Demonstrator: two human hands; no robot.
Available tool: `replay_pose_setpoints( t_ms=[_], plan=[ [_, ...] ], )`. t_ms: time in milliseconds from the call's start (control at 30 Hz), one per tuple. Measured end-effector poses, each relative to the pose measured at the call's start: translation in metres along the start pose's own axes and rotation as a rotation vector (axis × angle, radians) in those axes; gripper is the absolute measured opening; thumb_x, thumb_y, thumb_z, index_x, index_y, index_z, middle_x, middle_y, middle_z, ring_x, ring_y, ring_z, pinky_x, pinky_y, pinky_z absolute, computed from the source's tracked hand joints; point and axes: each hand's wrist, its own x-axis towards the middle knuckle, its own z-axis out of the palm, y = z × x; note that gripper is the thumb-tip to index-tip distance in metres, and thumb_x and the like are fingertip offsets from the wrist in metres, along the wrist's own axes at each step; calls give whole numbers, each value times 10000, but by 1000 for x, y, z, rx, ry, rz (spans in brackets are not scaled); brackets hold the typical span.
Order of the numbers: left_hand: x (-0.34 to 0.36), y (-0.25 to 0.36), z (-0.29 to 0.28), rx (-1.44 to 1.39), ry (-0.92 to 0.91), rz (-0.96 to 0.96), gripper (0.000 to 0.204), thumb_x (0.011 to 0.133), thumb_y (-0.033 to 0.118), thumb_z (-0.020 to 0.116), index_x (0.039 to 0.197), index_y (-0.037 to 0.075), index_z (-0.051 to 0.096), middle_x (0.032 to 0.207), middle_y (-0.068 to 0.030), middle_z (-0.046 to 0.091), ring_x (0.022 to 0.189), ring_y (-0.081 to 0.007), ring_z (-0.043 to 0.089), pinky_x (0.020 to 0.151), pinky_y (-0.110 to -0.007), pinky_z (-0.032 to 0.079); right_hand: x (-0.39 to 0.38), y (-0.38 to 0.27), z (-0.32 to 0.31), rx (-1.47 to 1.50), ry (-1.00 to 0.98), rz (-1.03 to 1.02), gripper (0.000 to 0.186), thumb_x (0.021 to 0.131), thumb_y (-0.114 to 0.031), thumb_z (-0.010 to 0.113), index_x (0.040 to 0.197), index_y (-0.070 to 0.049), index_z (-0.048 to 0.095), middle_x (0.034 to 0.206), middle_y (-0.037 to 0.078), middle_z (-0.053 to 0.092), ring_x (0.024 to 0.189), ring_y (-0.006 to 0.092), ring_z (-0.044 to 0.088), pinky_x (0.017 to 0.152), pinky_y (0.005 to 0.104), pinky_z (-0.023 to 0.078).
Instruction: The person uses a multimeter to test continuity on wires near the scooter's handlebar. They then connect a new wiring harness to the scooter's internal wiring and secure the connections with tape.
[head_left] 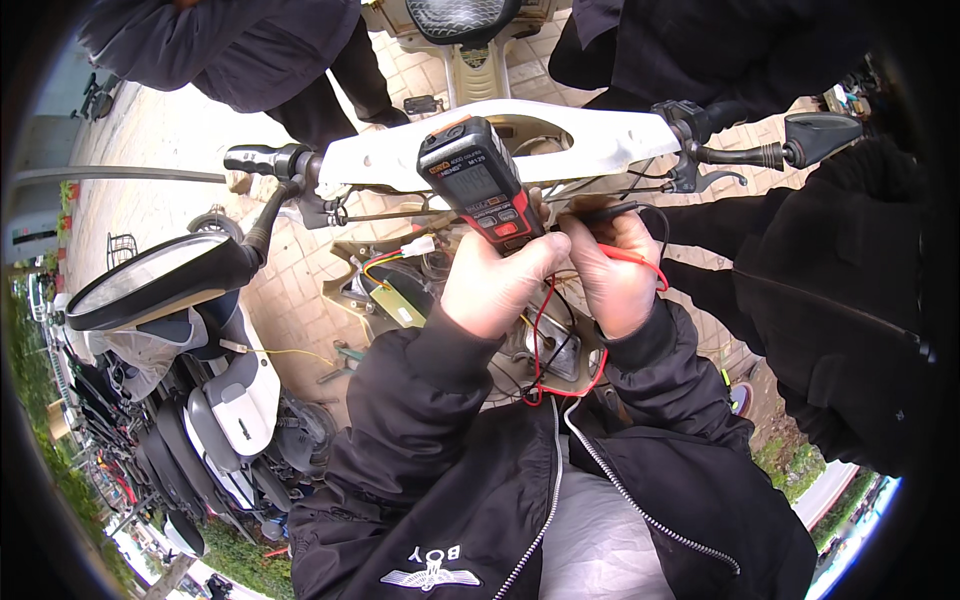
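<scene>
My left hand (497, 285) is wrapped round a black and red digital multimeter (478, 185), its screen facing up and its thumb side near the lower buttons. Close beside it, my right hand (618, 270) is closed on the test probes: a black probe (605, 212) lies along the fingers, and a red lead (637, 258) loops out past the palm. Red and black leads hang below both hands. In front of me is the opened front of a scooter, with a white handlebar cover (400, 155) and exposed wiring; a white connector (418, 246) with coloured wires sits left of the meter.
The scooter's left grip (262, 160), left mirror (160, 280) and right mirror (822, 138) stick out around the work. People in dark clothes stand at the far left, far right and right (830, 300). Green-handled pliers (345, 360) lie on the paving; parked scooters (235, 400) stand at left.
</scene>
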Motion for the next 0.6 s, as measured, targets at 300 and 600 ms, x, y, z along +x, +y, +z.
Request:
replay_pose_setpoints(
  t_ms=[300,600],
  plan=[
    [-1,-2,-4,12,-20,60,405,822,155,685,1175,-4,568,1064,-54,620,970,-142,572,881,-297,454,-1,-2,1,-9,-46,-29,177,876,-8,645,1046,25,605,930,61,672,805,86,615,740,229,493],
    [-1,0,-3,56,5,35,230,817,158,678,984,6,634,890,-13,626,820,-96,559,754,-266,460,0,1,-2,-34,-83,-22,187,892,-14,623,1076,12,600,973,63,675,848,95,628,774,238,504]
  ],
)
